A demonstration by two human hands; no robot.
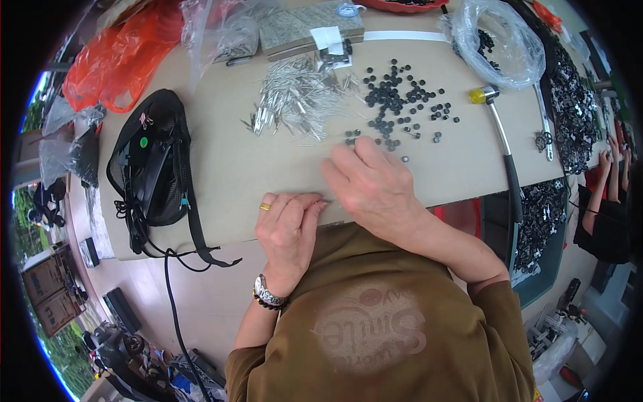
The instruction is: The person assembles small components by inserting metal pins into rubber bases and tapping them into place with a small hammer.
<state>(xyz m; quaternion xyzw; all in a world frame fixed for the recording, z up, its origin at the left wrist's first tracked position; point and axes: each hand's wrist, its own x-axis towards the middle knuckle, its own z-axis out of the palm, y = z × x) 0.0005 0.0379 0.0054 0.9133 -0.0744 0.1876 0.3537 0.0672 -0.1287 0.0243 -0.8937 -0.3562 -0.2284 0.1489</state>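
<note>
My left hand (289,224), with a ring and a wristwatch (266,292), rests at the table's near edge. Its thumb and forefinger are pinched together on something too small to name. Beside it, my right hand (375,184) is over the tabletop with its fingers curled inward; what they hold, if anything, is hidden. Just beyond the right hand lie many small round black caps (388,97), scattered loosely. Left of them is a heap of thin, shiny metal pins (295,94). A short pin with a cap on it (411,132) lies among the nearer caps.
A black mesh bag (151,161) with straps and a cable sits at the left. At right are a hammer (502,127), a wrench (544,124) and a clear plastic bag (499,43) with black parts. Red plastic bags (124,60) and a grey block (305,27) stand behind.
</note>
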